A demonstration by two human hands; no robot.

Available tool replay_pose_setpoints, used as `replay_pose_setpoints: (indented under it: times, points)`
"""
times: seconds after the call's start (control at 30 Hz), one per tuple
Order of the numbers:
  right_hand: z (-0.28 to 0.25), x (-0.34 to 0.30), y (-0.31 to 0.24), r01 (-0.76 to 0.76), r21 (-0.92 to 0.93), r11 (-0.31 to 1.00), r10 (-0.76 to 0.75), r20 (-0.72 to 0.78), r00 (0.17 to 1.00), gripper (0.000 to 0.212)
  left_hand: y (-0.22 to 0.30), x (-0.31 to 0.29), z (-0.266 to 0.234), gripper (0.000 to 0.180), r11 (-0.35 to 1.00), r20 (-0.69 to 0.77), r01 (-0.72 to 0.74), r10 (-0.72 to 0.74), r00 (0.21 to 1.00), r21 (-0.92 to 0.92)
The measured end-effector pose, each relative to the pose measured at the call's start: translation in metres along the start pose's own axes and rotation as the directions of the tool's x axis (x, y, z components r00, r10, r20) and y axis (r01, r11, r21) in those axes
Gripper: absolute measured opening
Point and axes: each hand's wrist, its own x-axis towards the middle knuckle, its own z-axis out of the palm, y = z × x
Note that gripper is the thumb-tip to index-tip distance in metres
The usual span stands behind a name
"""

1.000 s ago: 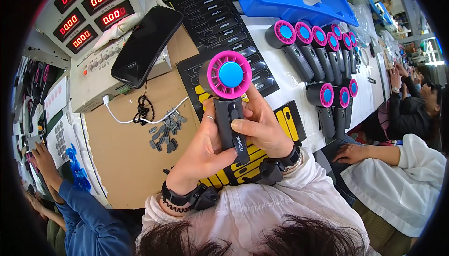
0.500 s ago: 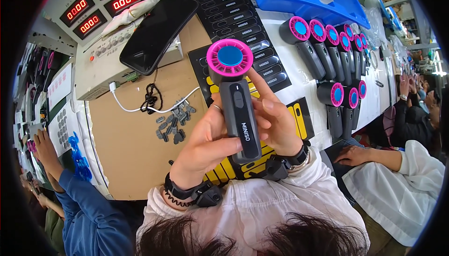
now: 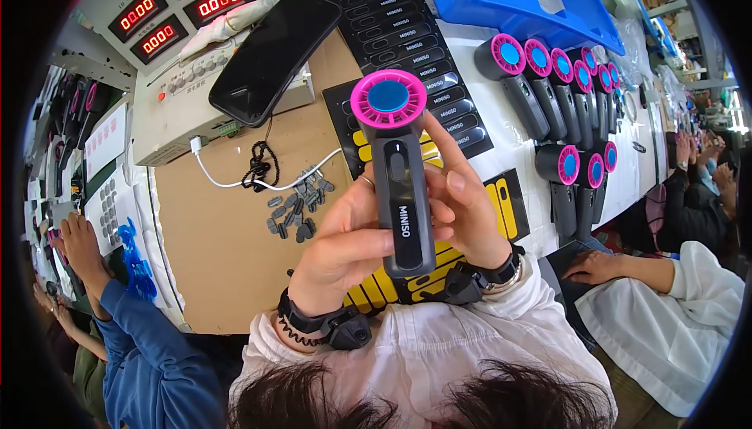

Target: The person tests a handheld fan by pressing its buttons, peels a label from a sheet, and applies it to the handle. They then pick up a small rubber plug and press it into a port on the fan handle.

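A dark grey handheld fan (image 3: 403, 217) with a pink grille ring and a blue round centre is held up in front of me, head away from me. My left hand (image 3: 345, 237) is closed round the lower handle from the left, its thumb along the front edge. From the right, my right hand (image 3: 470, 202) grips the handle too, its curled fingertips at the edge and partly hidden behind it. The right index finger reaches up to the fan's head. Under the hands lie sheets of yellow-and-black labels (image 3: 368, 292), and beyond the fan is a sheet of black labels (image 3: 411, 33).
Several similar fans (image 3: 525, 104) lie at the right, below a blue bin (image 3: 509, 6). Small grey pieces (image 3: 301, 206) lie on brown cardboard (image 3: 211, 264). A black phone (image 3: 274, 57) rests on a meter box (image 3: 172, 127) with a white cable. Co-workers' arms (image 3: 149, 343) flank me.
The fan has turned slightly more upright in my hands. My left thumb has shifted a little toward the handle's left edge. The whole view has moved slightly.
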Motion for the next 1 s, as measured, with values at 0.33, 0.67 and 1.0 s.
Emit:
replay_pose_setpoints:
  times: [0.33,0.67,1.0]
  points:
    - [-0.02,-0.004,-0.002,0.71,-0.568,0.417,-0.706,0.29,0.646,0.041,-0.002,-0.002,0.004,0.066,0.993,-0.115,-0.034,0.047,0.992,0.113]
    - [-0.018,-0.006,-0.006,0.854,-0.463,0.235,-0.662,0.568,0.49,0.023,-0.004,0.001,0.003,0.068,0.922,-0.102,-0.114,0.162,0.981,0.371]
    - [-0.017,-0.006,-0.005,0.88,-0.441,0.178,-0.664,0.606,0.438,0.017,-0.007,-0.001,0.003,0.065,0.899,-0.111,-0.152,0.215,0.97,0.41]
